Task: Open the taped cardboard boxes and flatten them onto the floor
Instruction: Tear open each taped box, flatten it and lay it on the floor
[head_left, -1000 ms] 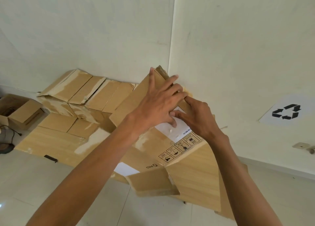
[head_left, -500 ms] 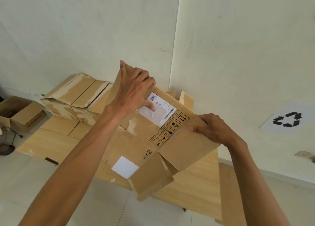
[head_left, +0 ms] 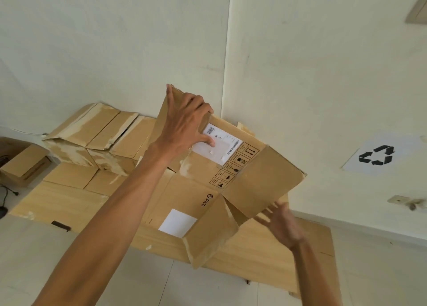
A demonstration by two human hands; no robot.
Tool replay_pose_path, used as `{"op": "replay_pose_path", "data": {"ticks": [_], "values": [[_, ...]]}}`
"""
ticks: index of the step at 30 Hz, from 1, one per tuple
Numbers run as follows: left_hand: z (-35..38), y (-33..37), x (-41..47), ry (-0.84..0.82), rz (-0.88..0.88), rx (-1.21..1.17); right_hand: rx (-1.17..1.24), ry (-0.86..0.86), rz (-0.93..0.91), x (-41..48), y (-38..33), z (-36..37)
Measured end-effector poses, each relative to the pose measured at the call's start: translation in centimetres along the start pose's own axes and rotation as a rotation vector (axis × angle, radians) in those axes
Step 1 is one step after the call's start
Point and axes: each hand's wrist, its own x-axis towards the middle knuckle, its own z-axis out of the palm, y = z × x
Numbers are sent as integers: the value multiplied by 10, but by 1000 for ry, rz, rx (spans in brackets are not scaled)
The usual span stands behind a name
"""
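Observation:
An opened brown cardboard box [head_left: 245, 185] with a white shipping label, handling symbols and a plain white sticker hangs in the air in front of the room's corner, its flaps loose. My left hand [head_left: 184, 125] grips its upper left edge, thumb on the label. My right hand [head_left: 283, 222] is just below the box's lower right flap, fingers spread, holding nothing. Flattened cardboard sheets [head_left: 69, 199] lie on the floor beneath and behind the box.
A stack of crumpled taped boxes [head_left: 97, 139] leans against the back wall. A smaller open box [head_left: 23, 162] and a black cable sit at the far left. A recycling sign [head_left: 379, 155] hangs on the right wall above a wall socket [head_left: 399, 199]. White tiled floor lies in front.
My right hand has let go of the box's right side and dropped below it with fingers spread. The left hand still holds the box, which has unfolded wider.

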Motion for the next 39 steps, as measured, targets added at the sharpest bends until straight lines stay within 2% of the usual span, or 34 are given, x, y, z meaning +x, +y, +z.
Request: {"op": "replay_pose_path", "data": {"ticks": [2, 4, 8, 13, 15, 17, 20, 22, 24, 25, 27, 32, 36, 39], "values": [[1, -6, 3, -37, -43, 18, -144, 51, 12, 12, 28, 28], [1, -12, 6, -59, -85, 38, -236, 132, -55, 22, 44, 53], [4, -22, 4, -70, -198, 72, -329, 186, -136, 28, 58, 77], [-5, -38, -4, 0, -261, 48, -468, 432, -223, 32, 60, 84], [-13, -56, -5, 53, -302, -15, -487, 464, -278, 30, 38, 87], [-12, -74, -11, 129, -416, -131, -489, 433, -371, 24, 7, 91], [7, -82, -42, 202, -779, -548, -533, 370, -495, 18, -38, 88], [33, -77, -74, 20, -1062, -830, -540, 345, -533, 15, -63, 79], [61, -66, -109, -271, -1176, -994, -550, 312, -546, 9, -83, 69], [74, -59, -122, -377, -1181, -1054, -547, 288, -559, 6, -91, 64], [91, -44, -136, -457, -1161, -1140, -538, 250, -570, -3, -107, 60], [101, -25, -131, -420, -1040, -1320, -535, 217, -488, -19, -124, 39], [104, -12, -129, -430, -1019, -1287, -561, 354, -509, -29, -125, 14], [106, 18, -122, -393, -1024, -1371, -625, 486, -498, -30, -113, -6]]}}
